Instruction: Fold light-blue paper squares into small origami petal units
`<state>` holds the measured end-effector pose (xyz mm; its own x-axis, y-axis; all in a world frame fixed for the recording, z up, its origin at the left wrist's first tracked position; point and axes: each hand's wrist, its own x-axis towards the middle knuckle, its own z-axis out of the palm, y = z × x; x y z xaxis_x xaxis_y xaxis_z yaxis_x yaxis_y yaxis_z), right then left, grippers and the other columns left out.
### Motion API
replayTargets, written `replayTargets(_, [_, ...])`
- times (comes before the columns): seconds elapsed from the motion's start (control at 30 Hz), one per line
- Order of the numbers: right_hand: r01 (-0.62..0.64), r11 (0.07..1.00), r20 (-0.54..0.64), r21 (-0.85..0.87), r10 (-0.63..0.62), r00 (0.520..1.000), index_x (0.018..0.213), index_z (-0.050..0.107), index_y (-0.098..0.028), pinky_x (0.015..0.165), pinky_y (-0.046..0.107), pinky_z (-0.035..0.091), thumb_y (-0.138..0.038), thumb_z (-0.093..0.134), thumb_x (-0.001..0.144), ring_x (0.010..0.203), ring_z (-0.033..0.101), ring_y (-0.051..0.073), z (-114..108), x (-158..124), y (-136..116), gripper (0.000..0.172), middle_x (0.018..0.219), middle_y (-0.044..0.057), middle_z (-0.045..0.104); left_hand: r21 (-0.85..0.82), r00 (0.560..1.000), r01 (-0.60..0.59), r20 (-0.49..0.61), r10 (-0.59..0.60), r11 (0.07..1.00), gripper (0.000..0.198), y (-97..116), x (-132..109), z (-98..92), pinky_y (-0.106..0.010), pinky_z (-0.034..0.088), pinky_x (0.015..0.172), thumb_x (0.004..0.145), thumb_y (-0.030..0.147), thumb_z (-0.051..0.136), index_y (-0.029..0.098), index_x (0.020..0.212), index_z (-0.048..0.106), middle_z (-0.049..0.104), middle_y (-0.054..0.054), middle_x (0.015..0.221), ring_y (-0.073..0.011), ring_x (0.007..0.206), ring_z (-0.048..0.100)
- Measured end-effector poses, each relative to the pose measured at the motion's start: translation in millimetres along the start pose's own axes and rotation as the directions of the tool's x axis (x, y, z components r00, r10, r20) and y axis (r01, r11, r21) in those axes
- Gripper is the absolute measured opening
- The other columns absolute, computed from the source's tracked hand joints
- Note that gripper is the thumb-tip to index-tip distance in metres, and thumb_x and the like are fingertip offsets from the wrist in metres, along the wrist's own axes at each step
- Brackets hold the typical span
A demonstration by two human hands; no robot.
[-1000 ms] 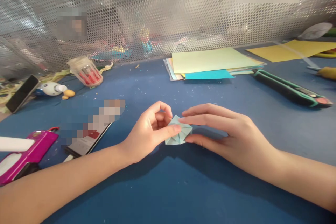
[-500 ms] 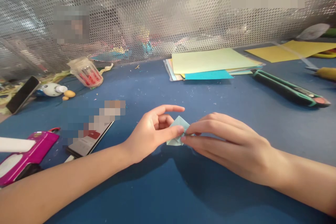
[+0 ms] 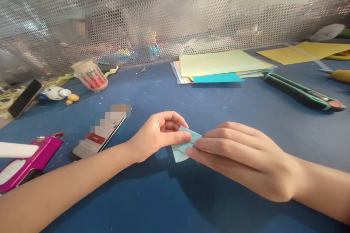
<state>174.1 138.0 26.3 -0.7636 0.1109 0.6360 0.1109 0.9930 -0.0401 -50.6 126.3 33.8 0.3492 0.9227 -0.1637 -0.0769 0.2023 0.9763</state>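
A small piece of folded light-blue paper [image 3: 180, 155] is held between both hands over the blue tabletop, with crease lines on its face. My left hand [image 3: 164, 133] pinches its upper left part, thumb on top and curled fingers behind. From the right, my right hand [image 3: 243, 156] grips the paper's right side between thumb and fingertips. The fingers cover part of the paper, so its whole shape is hidden.
Coloured paper sheets [image 3: 224, 63] lie at the back, with a yellow sheet [image 3: 303, 52] beside them. A black-and-green utility knife [image 3: 300, 93] rests at right. On the left are a phone [image 3: 101, 136], a magenta glue gun [image 3: 41, 156] and a jar [image 3: 91, 76]. Perforated metal [image 3: 164, 14] stands behind.
The folded paper has turned in my fingers and its lower corner now points further down. My left index finger has curled in, and my right hand has shifted slightly downward.
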Motion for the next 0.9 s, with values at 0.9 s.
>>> replayTargets(0.9, [-0.398,0.909,-0.020,0.125,0.403,0.915,0.082,0.072,-0.020,0.066,0.027,0.054,-0.012,0.063,0.092,0.073,0.062,0.015,4.6,4.2,5.4,0.015,0.093,0.006,0.057,0.166,0.987,-0.061,-0.140,0.085,0.984,0.047,-4.9,-7.7,12.5,-0.024,0.055,0.070,0.082,0.015,0.078,0.022,0.126,0.064,0.077,0.001,0.080,-0.0148,0.072,0.071])
